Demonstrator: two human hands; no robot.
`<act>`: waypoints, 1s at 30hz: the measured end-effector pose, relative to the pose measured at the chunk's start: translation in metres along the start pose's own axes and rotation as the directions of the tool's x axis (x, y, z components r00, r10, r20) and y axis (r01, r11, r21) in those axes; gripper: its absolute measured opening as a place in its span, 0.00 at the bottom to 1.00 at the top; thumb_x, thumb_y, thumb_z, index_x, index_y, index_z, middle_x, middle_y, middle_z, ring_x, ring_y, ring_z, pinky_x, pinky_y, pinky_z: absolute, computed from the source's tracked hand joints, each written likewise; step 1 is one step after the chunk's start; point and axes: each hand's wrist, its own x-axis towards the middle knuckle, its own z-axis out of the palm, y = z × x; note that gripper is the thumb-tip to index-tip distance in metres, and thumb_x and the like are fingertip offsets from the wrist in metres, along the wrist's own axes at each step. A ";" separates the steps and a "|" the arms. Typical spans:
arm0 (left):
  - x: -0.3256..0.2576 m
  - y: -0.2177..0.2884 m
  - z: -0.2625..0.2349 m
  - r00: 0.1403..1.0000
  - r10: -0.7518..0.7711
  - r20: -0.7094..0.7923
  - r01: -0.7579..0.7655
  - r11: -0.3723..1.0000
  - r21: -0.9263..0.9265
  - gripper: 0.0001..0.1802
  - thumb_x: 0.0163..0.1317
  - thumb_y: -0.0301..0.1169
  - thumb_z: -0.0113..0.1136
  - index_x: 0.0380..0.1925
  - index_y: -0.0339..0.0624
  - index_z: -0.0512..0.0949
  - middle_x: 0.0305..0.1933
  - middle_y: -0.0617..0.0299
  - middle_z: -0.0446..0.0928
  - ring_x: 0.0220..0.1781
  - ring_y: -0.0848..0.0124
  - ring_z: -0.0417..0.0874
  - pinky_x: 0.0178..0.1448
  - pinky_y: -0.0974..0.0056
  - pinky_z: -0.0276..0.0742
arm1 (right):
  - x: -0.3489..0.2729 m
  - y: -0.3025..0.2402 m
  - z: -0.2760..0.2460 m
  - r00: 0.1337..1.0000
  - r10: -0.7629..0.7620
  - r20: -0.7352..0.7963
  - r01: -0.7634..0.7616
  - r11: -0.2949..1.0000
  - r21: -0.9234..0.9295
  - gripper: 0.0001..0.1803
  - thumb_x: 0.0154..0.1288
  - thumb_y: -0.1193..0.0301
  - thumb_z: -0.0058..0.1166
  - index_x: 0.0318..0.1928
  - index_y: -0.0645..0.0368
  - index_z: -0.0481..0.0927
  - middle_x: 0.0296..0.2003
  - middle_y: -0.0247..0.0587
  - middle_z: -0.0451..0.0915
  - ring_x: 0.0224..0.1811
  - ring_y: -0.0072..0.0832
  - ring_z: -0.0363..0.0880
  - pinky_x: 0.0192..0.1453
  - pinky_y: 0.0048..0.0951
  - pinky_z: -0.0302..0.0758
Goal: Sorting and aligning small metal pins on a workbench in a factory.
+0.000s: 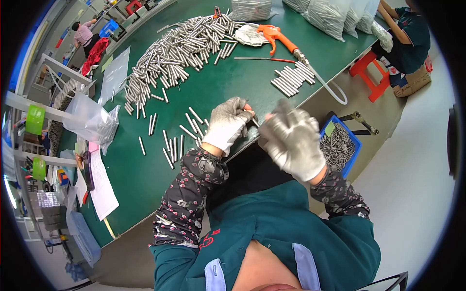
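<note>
Metal rod (pixel 256 122) in my left hand (pixel 228 123), right hand (pixel 293 140) just beside it

Reading the view as a clock face with twelve at the far side, I have both hands close to the centre, over the near edge of a green table (pixel 131 179). My left fingers are curled in to the thumb, and the short silver rod pokes out from their tips toward my right hand. My right hand is bent at the fingers and blurred, so I cannot tell how far open it is or whether it has hold of anything. I wear pale, grey-soiled gloves (pixel 221 137) and dark patterned sleeves (pixel 179 208).

Loose rods (pixel 172 148) lie at nine o'clock, close to my left hand. A big heap of rods (pixel 179 51) spreads across eleven o'clock, and a neat side-by-side batch (pixel 292 78) sits between one and two. Between twelve and one I see an orange air gun (pixel 276 36) with a pale hose (pixel 332 92), and at one, along the far side, clear bags of rods (pixel 327 19).

Off the table at three o'clock stands a blue bin (pixel 354 157) with more rods inside. A red stool (pixel 369 72) and a seated co-worker (pixel 412 41) are at two. Toward eight I have a white sheet (pixel 103 194) beside dark-handled scissors (pixel 88 169).
</note>
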 end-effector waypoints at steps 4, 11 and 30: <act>0.000 -0.002 -0.003 1.000 0.003 0.015 -0.003 1.000 0.008 0.06 0.60 0.22 0.57 0.37 0.33 0.74 0.24 0.64 0.75 0.14 0.80 0.70 0.19 0.74 0.66 | 0.001 0.010 0.014 0.996 0.088 -0.005 -0.088 0.993 -0.076 0.23 0.53 0.63 0.55 0.51 0.56 0.78 0.55 0.59 0.72 0.46 0.49 0.76 0.47 0.47 0.71; -0.002 -0.006 -0.005 1.000 0.004 0.021 -0.004 1.000 -0.004 0.07 0.60 0.21 0.57 0.39 0.33 0.74 0.27 0.64 0.75 0.17 0.81 0.70 0.19 0.75 0.66 | 0.008 0.012 0.022 0.997 0.006 -0.072 -0.012 0.996 -0.086 0.20 0.53 0.62 0.55 0.47 0.57 0.78 0.50 0.55 0.75 0.45 0.46 0.76 0.46 0.48 0.70; -0.009 -0.001 -0.019 0.992 -0.019 0.127 0.029 0.996 -0.081 0.12 0.68 0.32 0.48 0.45 0.34 0.72 0.36 0.60 0.81 0.18 0.78 0.75 0.20 0.76 0.67 | -0.005 0.008 0.028 0.993 0.115 -0.004 -0.115 0.990 -0.084 0.30 0.51 0.58 0.59 0.57 0.52 0.75 0.59 0.55 0.67 0.55 0.47 0.71 0.53 0.49 0.69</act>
